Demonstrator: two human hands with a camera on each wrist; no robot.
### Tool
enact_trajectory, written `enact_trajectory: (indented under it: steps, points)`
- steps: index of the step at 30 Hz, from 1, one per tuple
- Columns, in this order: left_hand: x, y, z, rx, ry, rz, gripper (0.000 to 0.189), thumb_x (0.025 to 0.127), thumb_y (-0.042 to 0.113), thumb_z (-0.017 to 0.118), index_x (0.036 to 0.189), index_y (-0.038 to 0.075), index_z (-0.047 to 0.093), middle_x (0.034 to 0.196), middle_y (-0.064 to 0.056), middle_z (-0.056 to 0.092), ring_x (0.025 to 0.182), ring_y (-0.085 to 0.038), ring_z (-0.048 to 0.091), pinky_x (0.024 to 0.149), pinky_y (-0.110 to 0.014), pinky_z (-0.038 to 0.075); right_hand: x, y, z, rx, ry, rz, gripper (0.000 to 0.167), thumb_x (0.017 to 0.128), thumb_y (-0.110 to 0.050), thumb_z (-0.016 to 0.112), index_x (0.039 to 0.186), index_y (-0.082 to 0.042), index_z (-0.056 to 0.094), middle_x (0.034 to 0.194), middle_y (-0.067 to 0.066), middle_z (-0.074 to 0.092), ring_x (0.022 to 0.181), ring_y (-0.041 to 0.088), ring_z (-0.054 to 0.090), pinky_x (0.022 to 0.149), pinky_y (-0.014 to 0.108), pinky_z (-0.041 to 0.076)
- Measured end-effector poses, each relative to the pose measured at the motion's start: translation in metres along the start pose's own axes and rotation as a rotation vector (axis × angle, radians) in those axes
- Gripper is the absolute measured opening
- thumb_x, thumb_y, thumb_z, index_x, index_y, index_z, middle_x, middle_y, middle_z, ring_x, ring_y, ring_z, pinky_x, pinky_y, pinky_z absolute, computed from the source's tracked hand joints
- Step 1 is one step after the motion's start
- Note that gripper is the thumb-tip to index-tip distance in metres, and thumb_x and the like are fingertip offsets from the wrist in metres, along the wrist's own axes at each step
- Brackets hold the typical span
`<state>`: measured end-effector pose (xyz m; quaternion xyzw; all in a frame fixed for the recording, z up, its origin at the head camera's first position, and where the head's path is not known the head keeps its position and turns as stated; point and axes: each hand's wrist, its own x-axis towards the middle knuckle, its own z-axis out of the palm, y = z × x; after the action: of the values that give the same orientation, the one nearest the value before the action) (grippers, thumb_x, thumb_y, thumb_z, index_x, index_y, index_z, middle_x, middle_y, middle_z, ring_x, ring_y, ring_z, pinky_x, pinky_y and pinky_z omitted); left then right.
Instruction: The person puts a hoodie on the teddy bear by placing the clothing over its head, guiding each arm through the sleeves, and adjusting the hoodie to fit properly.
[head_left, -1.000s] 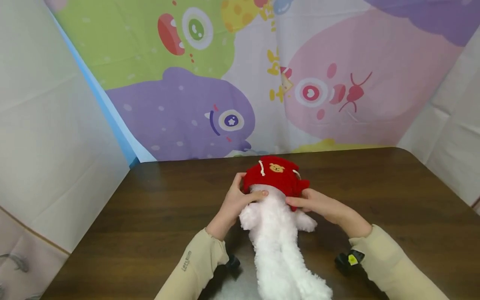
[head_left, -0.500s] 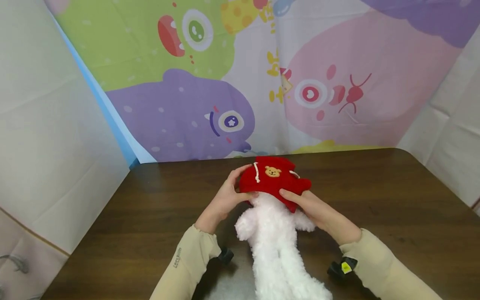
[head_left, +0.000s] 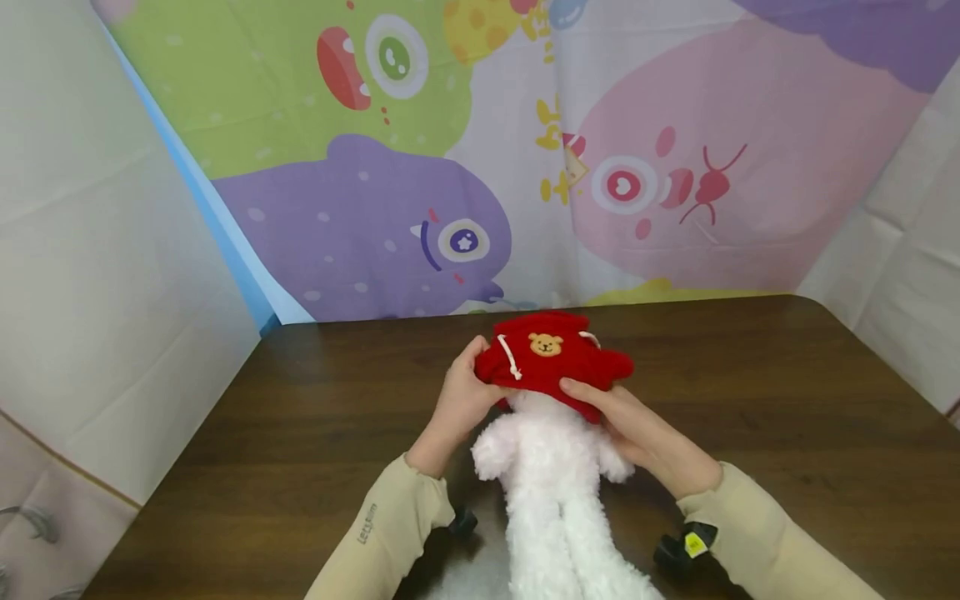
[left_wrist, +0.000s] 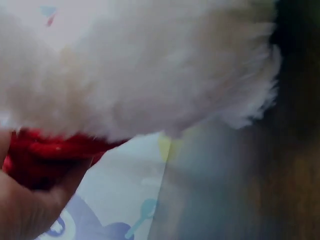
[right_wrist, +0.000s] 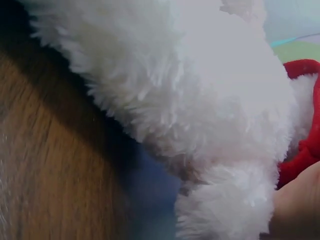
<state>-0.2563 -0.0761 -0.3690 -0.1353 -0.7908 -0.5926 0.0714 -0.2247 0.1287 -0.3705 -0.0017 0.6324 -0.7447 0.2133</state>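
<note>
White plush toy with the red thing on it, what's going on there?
A person is holding a red garment with a bear face over the head end of a white plush toy. The left hand grips one side of the garment, and the right hand holds its lower edge on the other side, thumb on top. The toy's fluffy arms are outside the garment, and its head is mostly hidden.

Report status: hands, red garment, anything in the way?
Left hand and right hand gripping red garment, one each side. Garment over head end of white plush. Plush arms outside, just below; might snag.
</note>
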Motion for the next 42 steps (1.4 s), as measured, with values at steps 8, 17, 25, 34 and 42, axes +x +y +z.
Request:
enact_trajectory:
  steps: [8, 17, 25, 34, 42]
  points:
    - [-0.007, 0.009, 0.009, 0.284, 0.191, -0.026, 0.016, 0.068, 0.010, 0.071, 0.082, 0.006, 0.068, 0.079, -0.007, 0.066, 0.066, -0.018, 0.058, 0.055, -0.027, 0.050, 0.006, 0.002, 0.002, 0.021, 0.073, -0.091, 0.066, 0.086, -0.029, 0.061, 0.137, -0.012, 0.023, 0.131, 0.006, 0.040, 0.106, 0.018, 0.049, 0.086, 0.032, 0.047]
    - [-0.005, 0.011, 0.000, 0.327, -0.031, -0.043, 0.025, 0.077, 0.013, 0.065, 0.090, 0.005, 0.045, 0.090, -0.009, 0.050, 0.076, -0.020, 0.050, 0.060, -0.028, 0.046, 0.013, 0.007, -0.007, -0.044, 0.157, -0.170, 0.070, 0.084, -0.020, 0.064, 0.138, -0.010, 0.020, 0.138, 0.009, 0.035, 0.116, 0.024, 0.042, 0.086, 0.029, 0.048]
    - [-0.004, 0.019, -0.009, -0.039, -0.311, -0.158, 0.081, 0.079, 0.024, 0.067, 0.136, 0.015, 0.010, 0.134, -0.009, 0.034, 0.121, -0.024, 0.040, 0.099, -0.042, 0.038, 0.014, 0.007, -0.010, -0.161, 0.093, -0.256, 0.066, 0.083, -0.010, 0.063, 0.136, -0.006, 0.025, 0.134, 0.012, 0.037, 0.116, 0.025, 0.041, 0.084, 0.028, 0.049]
    - [0.001, 0.007, -0.001, -0.160, -0.257, -0.286, 0.067, 0.082, 0.034, 0.064, 0.133, 0.017, 0.024, 0.128, -0.007, 0.044, 0.116, -0.023, 0.045, 0.095, -0.041, 0.041, 0.013, 0.006, -0.014, -0.235, 0.010, -0.265, 0.066, 0.083, -0.009, 0.062, 0.136, -0.005, 0.024, 0.135, 0.014, 0.036, 0.118, 0.027, 0.039, 0.088, 0.028, 0.047]
    - [-0.002, 0.006, 0.000, -0.249, -0.230, -0.201, 0.071, 0.077, 0.008, 0.068, 0.134, 0.015, 0.027, 0.130, -0.009, 0.043, 0.115, -0.026, 0.045, 0.091, -0.039, 0.045, 0.005, -0.005, -0.011, -0.137, -0.015, -0.139, 0.060, 0.090, -0.039, 0.051, 0.135, -0.011, 0.022, 0.132, 0.007, 0.037, 0.116, 0.021, 0.040, 0.088, 0.030, 0.045]
